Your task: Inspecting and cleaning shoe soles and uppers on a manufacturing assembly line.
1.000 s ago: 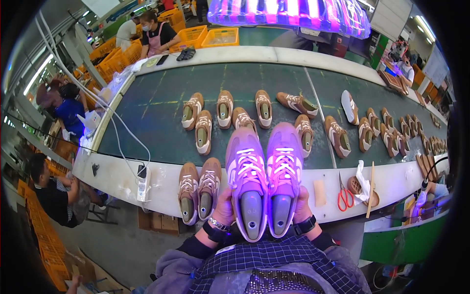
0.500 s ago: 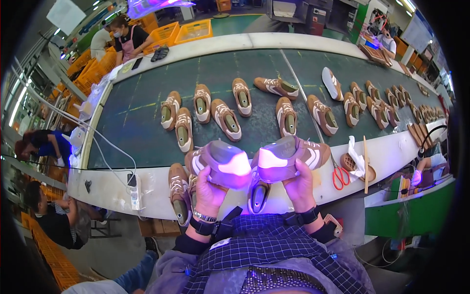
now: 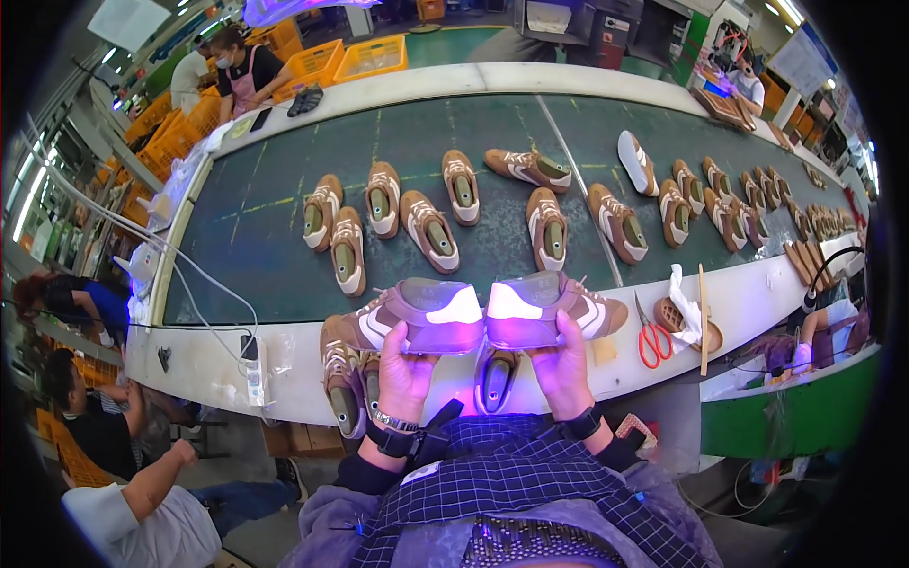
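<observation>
My left hand (image 3: pixel 405 377) is closed round a brown sneaker (image 3: pixel 409 305) with a white heel patch and white side stripes. In my right hand (image 3: pixel 565 367) is a matching sneaker (image 3: pixel 566 305), gripped from below. Both are held level above the near edge of the table, heels facing each other with a narrow gap, toes pointing outward. Purple light falls on the heels and the soles' sides. Below them another sneaker (image 3: pixel 495 381) stands on the white edge, partly hidden. More sneakers (image 3: pixel 343 383) stand beside my left hand.
Several sneakers (image 3: pixel 431 230) stand on the green conveyor belt (image 3: pixel 256 256). Red-handled scissors (image 3: pixel 654 343), a brown sole (image 3: pixel 684 320) and a wooden stick (image 3: pixel 704 317) lie to the right. A power strip (image 3: pixel 255 371) sits left. Co-workers (image 3: pixel 142 511) are around the table.
Both sneakers have turned more side-on and levelled, and their heels have come closer together. A person in a white shirt has come into view at the lower left.
</observation>
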Available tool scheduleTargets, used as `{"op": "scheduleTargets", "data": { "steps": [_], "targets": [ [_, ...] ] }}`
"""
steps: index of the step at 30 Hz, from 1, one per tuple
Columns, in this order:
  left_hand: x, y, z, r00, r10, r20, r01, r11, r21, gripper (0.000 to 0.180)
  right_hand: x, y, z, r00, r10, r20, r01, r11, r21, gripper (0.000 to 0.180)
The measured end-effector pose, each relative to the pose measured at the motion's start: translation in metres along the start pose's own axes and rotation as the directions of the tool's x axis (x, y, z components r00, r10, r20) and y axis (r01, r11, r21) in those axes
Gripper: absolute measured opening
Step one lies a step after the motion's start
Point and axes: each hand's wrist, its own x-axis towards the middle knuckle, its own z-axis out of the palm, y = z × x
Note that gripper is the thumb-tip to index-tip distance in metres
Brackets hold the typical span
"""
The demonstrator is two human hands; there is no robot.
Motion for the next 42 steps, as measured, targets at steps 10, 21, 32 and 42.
{"op": "scheduleTargets", "data": {
  "steps": [10, 21, 32, 42],
  "targets": [
    [-0.004, -0.003, 0.004, 0.999, 0.031, -0.008, -0.030, 0.999, 0.032, 0.042, -0.002, 0.000, 0.007, 1.000, 0.024, 0.008, -0.025, 0.993, 0.112, 0.039],
    [-0.001, -0.007, 0.001, 0.999, 0.043, -0.028, -0.042, 0.998, 0.047, 0.043, -0.002, 0.001, 0.006, 0.999, 0.029, -0.031, -0.026, 0.995, 0.094, 0.042],
    [-0.001, -0.008, -0.006, 0.996, 0.086, -0.031, -0.082, 0.990, 0.111, 0.039, 0.000, 0.006, -0.002, 1.000, -0.013, -0.025, 0.013, 1.000, -0.014, 0.044],
    [-0.003, -0.008, -0.003, 0.989, 0.147, 0.013, -0.147, 0.972, 0.186, 0.042, -0.002, 0.002, -0.005, 0.994, -0.108, 0.011, 0.108, 0.986, -0.129, 0.042]
  ]
}}
